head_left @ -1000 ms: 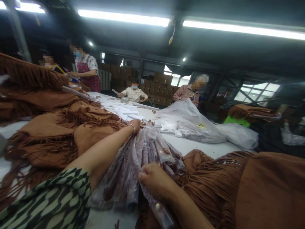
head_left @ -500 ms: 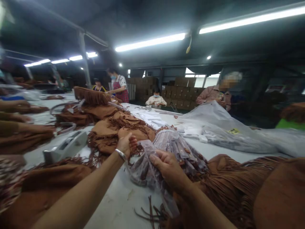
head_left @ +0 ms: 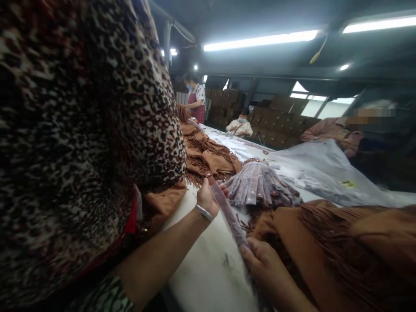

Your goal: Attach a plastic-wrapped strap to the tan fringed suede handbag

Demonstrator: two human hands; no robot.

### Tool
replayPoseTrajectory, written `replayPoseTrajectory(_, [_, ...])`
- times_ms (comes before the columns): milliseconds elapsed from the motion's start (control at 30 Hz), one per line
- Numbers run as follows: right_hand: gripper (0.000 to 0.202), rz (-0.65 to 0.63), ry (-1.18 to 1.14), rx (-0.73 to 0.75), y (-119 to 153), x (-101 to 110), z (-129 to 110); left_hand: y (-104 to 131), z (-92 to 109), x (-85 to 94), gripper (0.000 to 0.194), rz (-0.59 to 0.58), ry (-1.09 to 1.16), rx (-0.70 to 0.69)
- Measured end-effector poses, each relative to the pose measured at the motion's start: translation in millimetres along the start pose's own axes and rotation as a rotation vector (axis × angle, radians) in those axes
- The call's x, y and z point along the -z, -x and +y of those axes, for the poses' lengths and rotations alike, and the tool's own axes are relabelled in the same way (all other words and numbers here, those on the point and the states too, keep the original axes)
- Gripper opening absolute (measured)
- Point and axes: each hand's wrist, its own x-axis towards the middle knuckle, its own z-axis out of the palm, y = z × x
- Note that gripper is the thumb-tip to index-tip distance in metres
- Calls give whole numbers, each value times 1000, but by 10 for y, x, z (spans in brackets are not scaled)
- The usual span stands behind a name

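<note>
My left hand (head_left: 208,197), with a bangle on the wrist, grips the far end of a long narrow clear plastic packet (head_left: 229,212) holding a brown strip. My right hand (head_left: 260,262) pinches the packet's near end, so it hangs stretched between both hands above the white table (head_left: 208,268). Just beyond lies a fanned pile of similar plastic-wrapped strips (head_left: 260,186). A brown fringed garment (head_left: 325,247) lies under and to the right of my right hand.
A person in a leopard-print top (head_left: 81,130) fills the left side, very close. More brown fringed garments (head_left: 208,158) are heaped farther along the table. Large clear plastic bags (head_left: 325,169) lie at right. Other workers stand and sit at the far end, before stacked cartons.
One packet has been pulled out of the pile and is now held stretched between both hands. My view has swung left, and the leopard-print person now blocks the left side.
</note>
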Motion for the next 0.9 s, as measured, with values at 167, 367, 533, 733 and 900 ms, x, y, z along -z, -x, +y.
replayPoseTrajectory(167, [34, 26, -294, -83, 700, -591, 96, 465, -209, 127, 28, -4, -42, -81])
replayPoseTrajectory(367, [47, -35, -695, -282, 923, -966, -45, 821, -415, 208, 20, -120, -151, 18])
replayPoseTrajectory(533, [46, -5, -826, -226, 783, -806, -77, 842, -438, 226, 23, -205, -187, 181])
replayPoseTrajectory(733, [46, -40, -1252, -211, 737, -791, 75, 767, -363, 67, 45, -461, -77, 297])
replayPoseTrajectory(900, [53, -9, -1290, -165, 676, -992, 221, 746, -614, -51, 32, -534, -97, 238])
